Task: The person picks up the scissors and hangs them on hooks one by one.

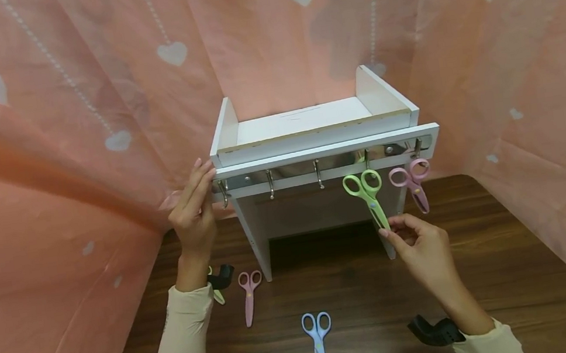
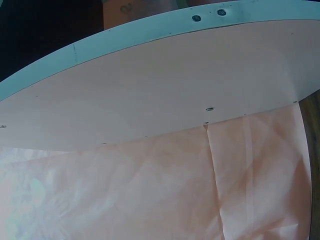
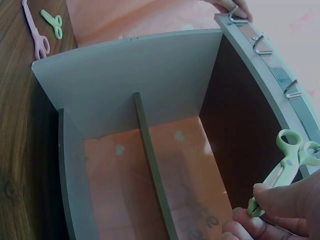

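Note:
My right hand [image 1: 421, 248] pinches the blade end of green scissors [image 1: 372, 199] between thumb and fingertips. The handle loops of these scissors are up at a metal hook [image 1: 366, 157] on the white rack [image 1: 282, 170]. To their right, pink scissors [image 1: 416, 183] hang from the end hook. My left hand [image 1: 194, 211] rests with straight fingers against the rack's left end. In the right wrist view, the thumb and fingertips close on the tip of the green scissors [image 3: 282, 170]. The left wrist view shows the rack's white side panel [image 2: 150, 85] and no fingers.
On the dark wooden table [image 1: 357, 308] lie blue scissors [image 1: 318, 343] at the front and pink scissors [image 1: 249, 298] to the left. Another green pair [image 1: 219, 296] is partly hidden behind the left wrist. Bare hooks [image 1: 270, 184] line the rack's left half. A pink curtain [image 1: 90, 76] surrounds the table.

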`<state>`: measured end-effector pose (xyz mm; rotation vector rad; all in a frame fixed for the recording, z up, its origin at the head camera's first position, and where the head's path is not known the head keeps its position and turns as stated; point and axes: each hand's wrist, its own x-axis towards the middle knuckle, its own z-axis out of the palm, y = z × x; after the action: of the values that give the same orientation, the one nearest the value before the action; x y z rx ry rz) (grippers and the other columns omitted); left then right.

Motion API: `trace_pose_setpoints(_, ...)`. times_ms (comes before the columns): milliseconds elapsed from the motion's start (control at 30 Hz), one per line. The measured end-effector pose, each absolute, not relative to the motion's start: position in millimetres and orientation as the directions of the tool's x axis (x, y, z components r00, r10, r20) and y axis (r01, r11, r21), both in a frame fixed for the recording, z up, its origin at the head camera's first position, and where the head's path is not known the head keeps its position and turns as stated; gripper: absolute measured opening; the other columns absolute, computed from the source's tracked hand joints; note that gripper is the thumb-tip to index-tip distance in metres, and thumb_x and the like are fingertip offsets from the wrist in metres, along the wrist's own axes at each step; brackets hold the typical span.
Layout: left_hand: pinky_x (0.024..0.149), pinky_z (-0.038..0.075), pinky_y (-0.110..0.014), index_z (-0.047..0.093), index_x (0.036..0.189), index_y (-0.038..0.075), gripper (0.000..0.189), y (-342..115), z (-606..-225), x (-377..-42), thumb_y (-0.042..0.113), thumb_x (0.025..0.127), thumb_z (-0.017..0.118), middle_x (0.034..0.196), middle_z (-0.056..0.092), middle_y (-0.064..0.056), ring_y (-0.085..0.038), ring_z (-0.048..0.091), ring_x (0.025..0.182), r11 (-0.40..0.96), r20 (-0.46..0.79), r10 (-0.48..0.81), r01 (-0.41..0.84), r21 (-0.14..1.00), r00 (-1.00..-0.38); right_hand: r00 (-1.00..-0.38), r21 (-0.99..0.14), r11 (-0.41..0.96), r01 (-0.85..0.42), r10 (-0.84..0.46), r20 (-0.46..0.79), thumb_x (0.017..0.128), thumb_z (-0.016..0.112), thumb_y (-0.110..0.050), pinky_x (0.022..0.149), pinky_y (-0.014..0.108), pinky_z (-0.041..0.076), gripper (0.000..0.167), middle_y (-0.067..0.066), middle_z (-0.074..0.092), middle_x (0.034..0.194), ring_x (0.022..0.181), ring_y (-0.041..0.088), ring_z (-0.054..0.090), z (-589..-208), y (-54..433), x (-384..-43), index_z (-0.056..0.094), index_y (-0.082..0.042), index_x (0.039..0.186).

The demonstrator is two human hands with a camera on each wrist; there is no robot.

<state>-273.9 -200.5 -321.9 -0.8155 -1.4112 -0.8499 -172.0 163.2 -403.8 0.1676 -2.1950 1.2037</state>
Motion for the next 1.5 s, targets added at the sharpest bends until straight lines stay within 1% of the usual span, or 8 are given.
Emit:
trace_pose_setpoints(267, 0.100, 0.056, -0.046, 0.075, 0.110, -0.008, 0.032, -201, -322, -274, -0.024, 0.084, 0.065, 0.118, 0.072, -0.019, -0.043, 0.065, 0.117, 0.464, 1.000, -0.017, 0.886, 0.025, -0.019, -0.809, -0.738, 0.568, -0.364, 0.199, 0.552, 0.085, 0.081, -0.002, 0.056, 0.006, 0.051, 0.011, 0.011, 0.072, 0.078, 0.066, -0.005, 0.061, -408, 163, -175, 0.074, 0.001, 0.092)
trace_pose_setpoints(567, 0.100, 0.056, -0.044, 0.075, 0.104, -0.011, 0.033, -196, -320, -270, -0.030, 0.079, 0.065, 0.112, 0.072, -0.024, -0.041, 0.066, 0.115, 0.476, 1.000, -0.030, 0.879, 0.023, -0.010, -0.821, -0.757, 0.557, -0.342, 0.214, 0.529, 0.088, 0.080, -0.005, 0.054, 0.008, 0.051, 0.009, 0.011, 0.073, 0.078, 0.065, 0.006, 0.065, -412, 163, -176, 0.074, 0.000, 0.092)
trace_pose_setpoints(733, 0.100, 0.056, -0.043, 0.074, 0.104, -0.012, 0.033, -191, -317, -264, -0.031, 0.078, 0.064, 0.111, 0.072, -0.026, -0.040, 0.066, 0.116, 0.472, 0.999, -0.035, 0.881, 0.034, -0.020, -0.823, -0.765, 0.554, -0.329, 0.228, 0.520, 0.089, 0.079, -0.007, 0.055, 0.010, 0.051, 0.008, 0.009, 0.074, 0.078, 0.066, 0.005, 0.064, -415, 163, -176, 0.074, 0.000, 0.092)
trace_pose_setpoints(967, 0.100, 0.056, -0.044, 0.075, 0.107, -0.010, 0.033, -197, -322, -271, -0.028, 0.081, 0.065, 0.115, 0.072, -0.022, -0.041, 0.065, 0.117, 0.481, 0.999, -0.032, 0.876, 0.033, -0.020, -0.824, -0.763, 0.562, -0.319, 0.235, 0.516, 0.092, 0.077, -0.010, 0.055, 0.009, 0.049, 0.010, 0.009, 0.074, 0.079, 0.067, 0.000, 0.062, -417, 164, -178, 0.075, -0.001, 0.093)
trace_pose_setpoints(1067, 0.101, 0.055, -0.045, 0.075, 0.109, -0.009, 0.033, -198, -322, -273, -0.026, 0.082, 0.065, 0.117, 0.072, -0.019, -0.041, 0.065, 0.117, 0.483, 0.999, -0.027, 0.875, 0.031, -0.021, -0.824, -0.770, 0.548, -0.328, 0.233, 0.516, 0.093, 0.075, -0.011, 0.053, 0.010, 0.049, 0.010, 0.010, 0.074, 0.077, 0.066, -0.001, 0.063, -418, 164, -179, 0.075, -0.001, 0.094)
trace_pose_setpoints(1367, 0.101, 0.055, -0.046, 0.076, 0.110, -0.006, 0.032, -200, -323, -275, -0.023, 0.084, 0.066, 0.119, 0.072, -0.016, -0.041, 0.065, 0.117, 0.478, 0.999, -0.026, 0.878, 0.034, -0.025, -0.822, -0.757, 0.550, -0.353, 0.204, 0.531, 0.097, 0.072, -0.015, 0.050, 0.013, 0.047, 0.014, 0.006, 0.073, 0.075, 0.064, 0.006, 0.064, -418, 164, -184, 0.074, -0.003, 0.093)
trace_pose_setpoints(1500, 0.100, 0.056, -0.045, 0.075, 0.110, -0.006, 0.032, -200, -322, -274, -0.023, 0.084, 0.066, 0.119, 0.072, -0.016, -0.041, 0.065, 0.117, 0.475, 0.999, -0.028, 0.880, 0.034, -0.024, -0.834, -0.762, 0.549, -0.343, 0.195, 0.516, 0.098, 0.071, -0.018, 0.046, 0.015, 0.045, 0.016, 0.009, 0.073, 0.076, 0.063, 0.011, 0.065, -417, 164, -185, 0.074, -0.003, 0.093)
